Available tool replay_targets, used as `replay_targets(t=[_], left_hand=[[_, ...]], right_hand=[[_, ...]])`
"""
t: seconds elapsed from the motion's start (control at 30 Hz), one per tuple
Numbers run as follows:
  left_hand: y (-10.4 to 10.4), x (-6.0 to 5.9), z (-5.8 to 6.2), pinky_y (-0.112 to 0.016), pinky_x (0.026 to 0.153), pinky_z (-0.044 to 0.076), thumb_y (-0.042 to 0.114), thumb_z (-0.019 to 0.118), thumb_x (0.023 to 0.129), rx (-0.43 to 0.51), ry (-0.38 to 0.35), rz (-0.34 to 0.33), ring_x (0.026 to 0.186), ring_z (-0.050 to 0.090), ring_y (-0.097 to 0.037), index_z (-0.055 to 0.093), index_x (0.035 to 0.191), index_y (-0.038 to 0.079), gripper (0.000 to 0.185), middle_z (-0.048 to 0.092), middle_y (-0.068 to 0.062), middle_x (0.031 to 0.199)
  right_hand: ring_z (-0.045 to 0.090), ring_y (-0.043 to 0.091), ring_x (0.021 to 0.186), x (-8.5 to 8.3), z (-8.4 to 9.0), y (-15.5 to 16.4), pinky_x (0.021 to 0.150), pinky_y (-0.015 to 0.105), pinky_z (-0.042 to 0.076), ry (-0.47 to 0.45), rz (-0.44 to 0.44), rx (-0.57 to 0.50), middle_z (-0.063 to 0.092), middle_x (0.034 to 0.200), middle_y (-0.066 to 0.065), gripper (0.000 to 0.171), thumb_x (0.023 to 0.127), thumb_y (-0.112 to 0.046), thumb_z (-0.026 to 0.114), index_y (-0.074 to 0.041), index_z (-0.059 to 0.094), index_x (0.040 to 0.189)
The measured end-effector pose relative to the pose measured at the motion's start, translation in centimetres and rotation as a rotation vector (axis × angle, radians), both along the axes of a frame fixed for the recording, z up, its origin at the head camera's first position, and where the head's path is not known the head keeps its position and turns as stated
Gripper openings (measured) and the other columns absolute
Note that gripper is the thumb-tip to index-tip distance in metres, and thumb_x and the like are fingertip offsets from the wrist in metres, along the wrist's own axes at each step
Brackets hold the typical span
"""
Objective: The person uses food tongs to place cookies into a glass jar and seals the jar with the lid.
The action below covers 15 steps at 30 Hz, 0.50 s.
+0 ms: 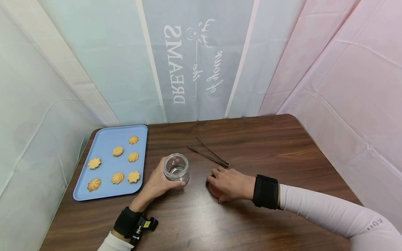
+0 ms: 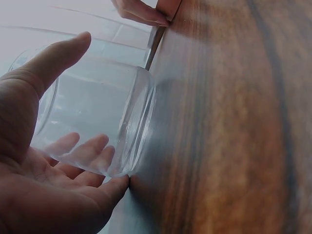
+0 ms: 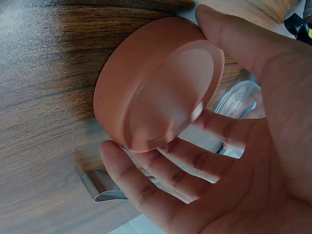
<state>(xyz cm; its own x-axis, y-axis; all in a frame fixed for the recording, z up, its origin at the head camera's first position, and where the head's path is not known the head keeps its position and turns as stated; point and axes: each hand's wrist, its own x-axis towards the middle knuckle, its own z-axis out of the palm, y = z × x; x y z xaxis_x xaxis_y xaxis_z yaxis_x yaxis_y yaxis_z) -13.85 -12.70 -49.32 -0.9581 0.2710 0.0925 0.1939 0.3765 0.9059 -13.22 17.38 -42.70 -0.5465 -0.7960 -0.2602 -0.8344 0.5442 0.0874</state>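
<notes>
On the left of the worktop (image 1: 270,143) lies a blue tray (image 1: 106,144) with seven cookies (image 1: 117,177) spread over it; they look dry and brittle, so best lifted by their edges with a light pinch. Just right of the tray, the left hand (image 1: 155,184) grasps the clear jar (image 1: 176,166), thumb along the near side and fingers round the far side. The jar stands upright on the worktop, open-mouthed, nothing seen inside. It looks like glass: stiff, smooth, probably fairly weighty and apt to slip or chip, so a wide hold round the body suits it better than the rim. Beyond and to the right lie the metal tongs (image 1: 222,162), tips spread; thin and springy, they should squeeze easily mid-arm. Nearest the right, the right hand (image 1: 231,183) grasps the reddish-brown lid (image 1: 215,191) at the worktop, thumb and fingers round its side. The lid seems light and firm; its smooth side wall offers the surest hold.
</notes>
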Motion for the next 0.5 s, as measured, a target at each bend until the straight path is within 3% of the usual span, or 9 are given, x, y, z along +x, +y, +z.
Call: replay_targets(t=[0.27, 0.5], left_hand=[[0.0, -0.1, 0.0, -0.055, 0.11, 0.042, 0.026, 0.101, 0.071, 0.009, -0.01, -0.005, 0.131, 0.058, -0.032, 0.045, 0.15, 0.013, 0.098, 0.061, -0.013, 0.142], [0.0, -0.1, 0.2, -0.055, 0.11, 0.042, 0.024, 0.102, 0.07, 0.003, -0.007, -0.006, 0.132, 0.058, -0.034, 0.044, 0.151, 0.01, 0.1, 0.06, -0.015, 0.143]], right_hand=[[0.06, 0.022, 0.109, -0.3, 0.1, 0.2, 0.076, 0.037, 0.059, -0.022, -0.048, -0.078, 0.063, 0.125, 0.008, 0.084, 0.083, -0.072, 0.078, -0.012, 0.061, 0.139], [0.063, 0.024, 0.107, -1.5, 1.1, 0.4, 0.082, 0.039, 0.059, 0.096, -0.045, -0.15, 0.064, 0.12, 0.007, 0.069, 0.093, -0.066, 0.072, -0.01, 0.062, 0.133]])
